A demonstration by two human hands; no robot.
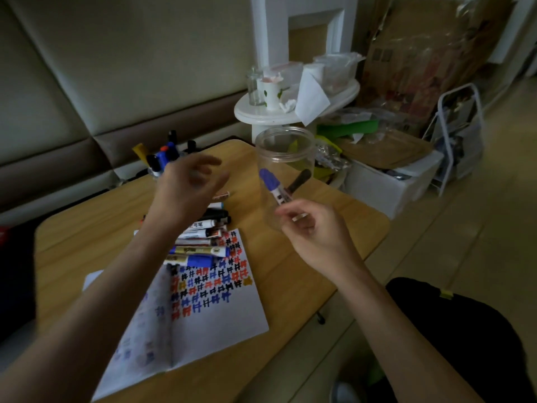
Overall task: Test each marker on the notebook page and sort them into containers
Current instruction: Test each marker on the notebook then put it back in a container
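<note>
— two hands are up over the table point(87, 228). the right hand point(313, 228) pinches a blue-capped marker point(271, 184) by its lower end, fingers curled, cap pointing up, just in front of the clear round plastic jar point(284, 149).
— and the left?
— the left hand point(189, 184) is blurred, fingers loosely spread, holding nothing, above the heap of markers point(203, 237) lying along the open notebook point(209, 321). smooth white page, rows of red, blue and black hash marks.
— the table?
— pale wood, rounded corners.
</note>
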